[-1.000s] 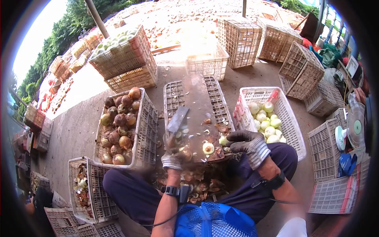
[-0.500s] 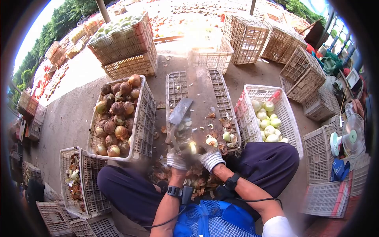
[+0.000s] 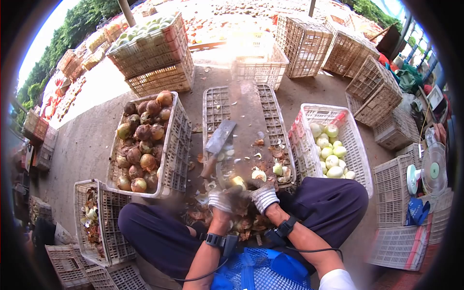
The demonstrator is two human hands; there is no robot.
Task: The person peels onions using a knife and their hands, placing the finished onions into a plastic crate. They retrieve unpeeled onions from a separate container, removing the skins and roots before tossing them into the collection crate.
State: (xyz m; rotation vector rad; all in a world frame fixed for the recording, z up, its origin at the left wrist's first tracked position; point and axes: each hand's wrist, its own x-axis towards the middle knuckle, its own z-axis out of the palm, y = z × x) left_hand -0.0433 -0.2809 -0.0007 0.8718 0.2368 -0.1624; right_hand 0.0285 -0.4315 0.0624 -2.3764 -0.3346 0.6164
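My left hand (image 3: 222,199), in a dirty striped glove, has its fingers curled at a pale, partly peeled onion (image 3: 239,181). Opposite it, my right hand (image 3: 263,194), gloved alike, is close to the onion; its fingertips are dark and blurred, so their hold is hard to see. A cleaver (image 3: 221,136) lies on the board (image 3: 247,108), its wooden handle pointing toward me and free of both hands. Beside my right hand, a cut onion (image 3: 259,174) and peel scraps rest at the board's near end.
Brown unpeeled onions (image 3: 145,142) fill a crate at left. Peeled onions (image 3: 332,159) lie in a white crate (image 3: 362,159) at right. A scrap crate (image 3: 111,217) stands by my left knee. Stacked crates (image 3: 152,63) and a fan (image 3: 433,169) stand farther out.
My left hand has come off the cleaver handle and drawn slightly toward me, to the onion. The cleaver's handle has shifted a little left. My right hand has moved slightly right.
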